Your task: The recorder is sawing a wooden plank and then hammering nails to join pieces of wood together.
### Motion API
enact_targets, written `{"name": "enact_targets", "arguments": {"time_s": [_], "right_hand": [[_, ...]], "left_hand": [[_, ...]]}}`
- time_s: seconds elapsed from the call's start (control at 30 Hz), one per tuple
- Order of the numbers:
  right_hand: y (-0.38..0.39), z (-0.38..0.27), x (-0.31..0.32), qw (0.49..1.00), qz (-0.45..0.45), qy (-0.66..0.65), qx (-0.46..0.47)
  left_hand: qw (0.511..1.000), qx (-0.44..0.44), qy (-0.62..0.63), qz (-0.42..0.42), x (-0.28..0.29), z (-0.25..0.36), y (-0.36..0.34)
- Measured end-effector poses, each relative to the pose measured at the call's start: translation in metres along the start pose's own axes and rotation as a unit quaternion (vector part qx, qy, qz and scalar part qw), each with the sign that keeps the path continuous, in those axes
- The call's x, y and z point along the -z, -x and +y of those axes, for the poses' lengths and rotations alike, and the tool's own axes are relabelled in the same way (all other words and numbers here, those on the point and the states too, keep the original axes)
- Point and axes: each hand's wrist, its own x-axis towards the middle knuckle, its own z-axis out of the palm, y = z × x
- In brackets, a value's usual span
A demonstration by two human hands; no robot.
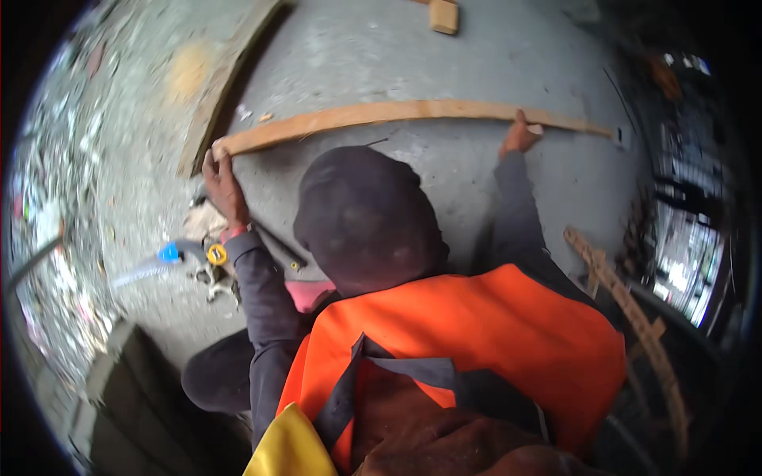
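Observation:
Neither my left hand nor my right hand can be made out. Below me crouches another person in a dark cap and an orange vest with dark sleeves. That person's left hand touches the left end of a long, thin wooden strip. Their right hand is at the strip toward its right end, thumb up against it. The strip lies across the grey floor, looking bowed in this view. A yellow piece and a blurred reddish-brown shape fill the lower edge; I cannot tell what they are.
A longer board lies at the upper left beside a sawdust patch. A handsaw, a yellow tape measure and other tools lie by the person's left arm. A wood block sits at the top; a wooden piece stands right.

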Motion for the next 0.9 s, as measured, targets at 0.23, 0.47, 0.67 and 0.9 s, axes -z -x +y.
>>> {"name": "enact_targets", "arguments": {"time_s": [0.23,0.47,0.67,0.9], "right_hand": [[-0.029,0.068,-0.052,0.939,-0.030,0.040,-0.340],[-0.108,0.114,-0.061,0.909,-0.018,0.030,-0.415],[-0.053,0.074,-0.075,0.928,-0.017,0.021,-0.372],[0.003,0.032,-0.056,0.963,-0.086,0.045,-0.253]], "left_hand": [[0.985,-0.096,-0.100,-0.106,0.012,0.006,-0.018],[0.970,-0.122,-0.174,-0.117,-0.006,0.007,-0.034],[0.964,-0.111,-0.211,-0.117,0.007,0.000,-0.039],[0.972,-0.071,-0.184,-0.132,0.020,0.000,-0.035]]}}
